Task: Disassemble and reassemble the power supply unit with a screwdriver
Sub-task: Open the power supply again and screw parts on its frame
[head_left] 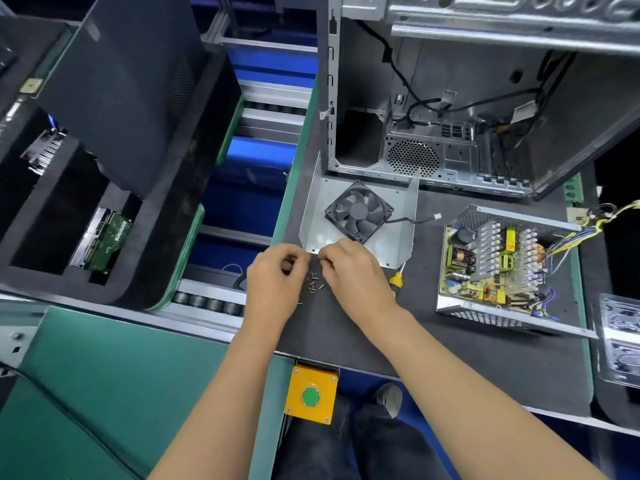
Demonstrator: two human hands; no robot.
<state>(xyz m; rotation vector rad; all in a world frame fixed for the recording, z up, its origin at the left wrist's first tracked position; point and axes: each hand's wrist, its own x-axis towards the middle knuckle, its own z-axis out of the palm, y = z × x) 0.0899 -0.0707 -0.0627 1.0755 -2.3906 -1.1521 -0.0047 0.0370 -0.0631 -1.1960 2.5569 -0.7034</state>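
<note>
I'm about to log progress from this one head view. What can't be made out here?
- Screwdriver: only its yellow handle shows; the right hand covers the rest.
- Loose screws: too small to count or tell apart; the hands may cover more.
- Fingertips of the left hand: curled under, so whether they pinch a screw cannot be told.
- Power supply wires: cut off by the right edge.
- Plastic tray: cut off by the right edge.

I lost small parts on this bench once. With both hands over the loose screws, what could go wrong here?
1. The loose screws lie unguarded on the dark mat, close to its edge; the left hand or right hand might flick one off.
2. The open power supply sits with bare components exposed; a stray screw could land inside.
3. The screwdriver lies by the right wrist and may get nudged.
</note>
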